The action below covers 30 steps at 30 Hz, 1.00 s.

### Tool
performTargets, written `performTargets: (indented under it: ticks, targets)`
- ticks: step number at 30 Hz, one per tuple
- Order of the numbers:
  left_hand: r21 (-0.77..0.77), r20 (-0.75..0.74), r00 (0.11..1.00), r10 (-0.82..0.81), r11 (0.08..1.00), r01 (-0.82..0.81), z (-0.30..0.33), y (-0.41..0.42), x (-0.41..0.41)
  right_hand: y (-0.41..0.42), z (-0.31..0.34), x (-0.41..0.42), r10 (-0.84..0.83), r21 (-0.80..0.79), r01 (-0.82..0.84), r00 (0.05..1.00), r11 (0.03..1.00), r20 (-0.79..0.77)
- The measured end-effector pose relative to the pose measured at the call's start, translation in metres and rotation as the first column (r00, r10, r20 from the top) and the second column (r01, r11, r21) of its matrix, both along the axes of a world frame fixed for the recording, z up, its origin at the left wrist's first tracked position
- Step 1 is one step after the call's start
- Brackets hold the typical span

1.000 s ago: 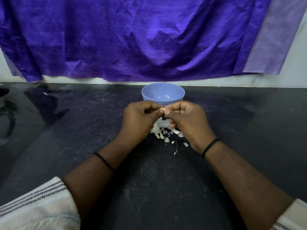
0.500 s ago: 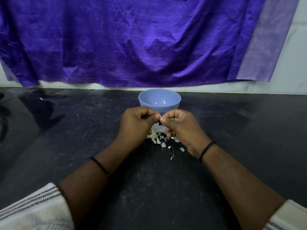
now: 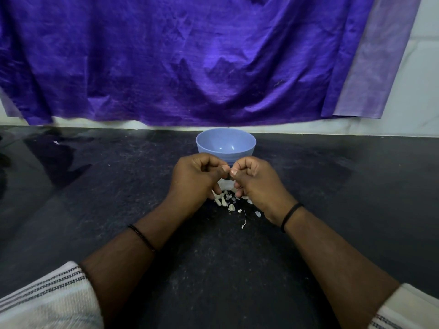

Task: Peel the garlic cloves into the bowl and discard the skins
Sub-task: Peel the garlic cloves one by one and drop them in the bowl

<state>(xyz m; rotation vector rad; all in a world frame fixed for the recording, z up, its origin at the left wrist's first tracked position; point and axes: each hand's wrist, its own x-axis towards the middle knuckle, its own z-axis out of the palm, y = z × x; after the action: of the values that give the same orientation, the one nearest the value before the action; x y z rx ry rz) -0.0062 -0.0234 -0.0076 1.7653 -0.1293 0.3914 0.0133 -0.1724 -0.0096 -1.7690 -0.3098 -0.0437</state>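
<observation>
A light blue bowl (image 3: 225,143) stands on the dark counter (image 3: 118,186), just beyond my hands; what shows of its inside looks bare. My left hand (image 3: 197,179) and my right hand (image 3: 256,184) meet in front of the bowl, fingers curled, thumbs nearly touching. Between them they pinch a small garlic clove, almost wholly hidden by the fingertips. Below the hands lies a pile of white garlic cloves and torn skins (image 3: 225,200), partly covered by my hands. A thin strand of skin (image 3: 244,219) lies nearer to me.
A purple cloth (image 3: 190,62) hangs on the wall behind the counter, above the bowl. Small white flecks (image 3: 55,142) lie far left on the counter. My striped sleeves (image 3: 47,302) fill the lower corners.
The camera has tilted, so bowl and hands sit lower in the frame. Both hands stayed together on the clove, with the fingertips shifting slightly.
</observation>
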Motion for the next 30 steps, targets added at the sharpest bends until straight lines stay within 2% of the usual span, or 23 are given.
performTargets:
  ticks: [6, 30]
  targets:
    - [-0.028, -0.037, 0.999, -0.009, 1.000, 0.008, -0.0010, -0.0012, -0.0004, 0.0020, 0.0021, -0.0037, 0.012, 0.135, -0.007, 0.999, 0.991, -0.033]
    - [-0.085, -0.091, 0.996, 0.007, 0.996, -0.014, 0.0032, -0.0030, -0.0037, 0.0034, -0.0006, -0.0056, -0.094, 0.028, 0.091, 0.989, 0.995, 0.111]
